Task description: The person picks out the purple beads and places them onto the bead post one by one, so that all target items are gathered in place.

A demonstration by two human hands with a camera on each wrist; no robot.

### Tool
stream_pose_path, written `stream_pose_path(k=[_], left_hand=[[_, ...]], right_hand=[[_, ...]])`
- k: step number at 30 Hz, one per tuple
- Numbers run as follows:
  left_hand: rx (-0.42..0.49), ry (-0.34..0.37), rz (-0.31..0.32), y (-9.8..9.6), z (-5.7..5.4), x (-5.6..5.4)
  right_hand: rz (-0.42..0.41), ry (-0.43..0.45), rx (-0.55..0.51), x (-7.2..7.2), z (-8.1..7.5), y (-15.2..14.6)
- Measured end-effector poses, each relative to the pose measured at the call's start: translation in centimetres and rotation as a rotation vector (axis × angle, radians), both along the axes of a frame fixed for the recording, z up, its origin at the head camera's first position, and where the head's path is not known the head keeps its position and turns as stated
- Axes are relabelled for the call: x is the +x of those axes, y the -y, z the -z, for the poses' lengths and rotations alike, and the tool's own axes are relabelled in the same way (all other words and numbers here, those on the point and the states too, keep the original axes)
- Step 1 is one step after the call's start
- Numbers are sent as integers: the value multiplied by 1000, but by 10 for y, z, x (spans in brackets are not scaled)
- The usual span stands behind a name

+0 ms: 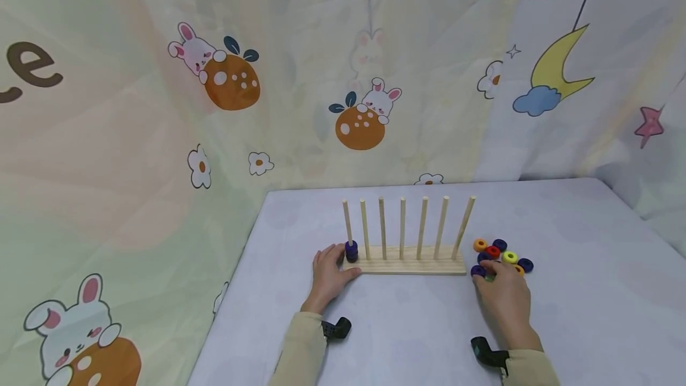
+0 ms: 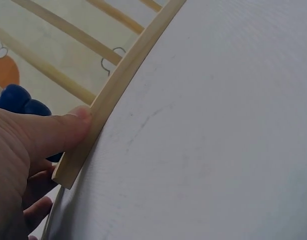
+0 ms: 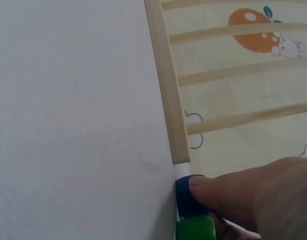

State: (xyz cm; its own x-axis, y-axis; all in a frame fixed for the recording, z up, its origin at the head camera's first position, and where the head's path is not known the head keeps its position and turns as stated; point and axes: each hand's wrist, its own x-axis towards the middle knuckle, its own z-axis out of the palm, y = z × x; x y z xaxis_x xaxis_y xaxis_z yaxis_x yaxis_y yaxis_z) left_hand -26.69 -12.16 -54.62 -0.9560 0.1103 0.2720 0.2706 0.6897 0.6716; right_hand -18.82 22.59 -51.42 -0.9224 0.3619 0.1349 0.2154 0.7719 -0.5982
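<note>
A wooden peg stand (image 1: 407, 261) with a row of upright pegs stands on the table. Blue rings (image 1: 351, 250) sit stacked low on its leftmost peg. My left hand (image 1: 328, 276) grips the stand's left end, thumb on the front edge of the base (image 2: 106, 100), the other fingers round the end. To the right of the stand, my right hand (image 1: 506, 299) pinches a blue ring (image 3: 186, 197) at the near-left side of a loose group of rings. A green ring (image 3: 196, 229) lies right beside the pinched one, mostly hidden under the hand in the head view.
Loose rings lie beyond my right hand: orange (image 1: 480, 245), red (image 1: 492, 252), yellow (image 1: 510, 257) and dark blue (image 1: 526, 265). A white cloth covers the table (image 1: 407, 326). Behind it hangs a printed curtain (image 1: 300, 76) with rabbits and a moon.
</note>
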Motion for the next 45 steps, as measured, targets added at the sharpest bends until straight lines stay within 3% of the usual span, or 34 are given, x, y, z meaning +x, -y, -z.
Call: stream_pose_path(k=[9,21,34,45], left_hand=[[0,-30,19,1,2,-1],[-11,-40,31,3,3,1],[-29,-31,37,3,1,2],[-34,-10,31,3,2,2]], right_hand=[[-1,42,0,0,1,-1],[-31,-73,-45,-1,4,2],[0,-77,-172,0,-5,13],[-30,-96,-192,-1,-8,20]])
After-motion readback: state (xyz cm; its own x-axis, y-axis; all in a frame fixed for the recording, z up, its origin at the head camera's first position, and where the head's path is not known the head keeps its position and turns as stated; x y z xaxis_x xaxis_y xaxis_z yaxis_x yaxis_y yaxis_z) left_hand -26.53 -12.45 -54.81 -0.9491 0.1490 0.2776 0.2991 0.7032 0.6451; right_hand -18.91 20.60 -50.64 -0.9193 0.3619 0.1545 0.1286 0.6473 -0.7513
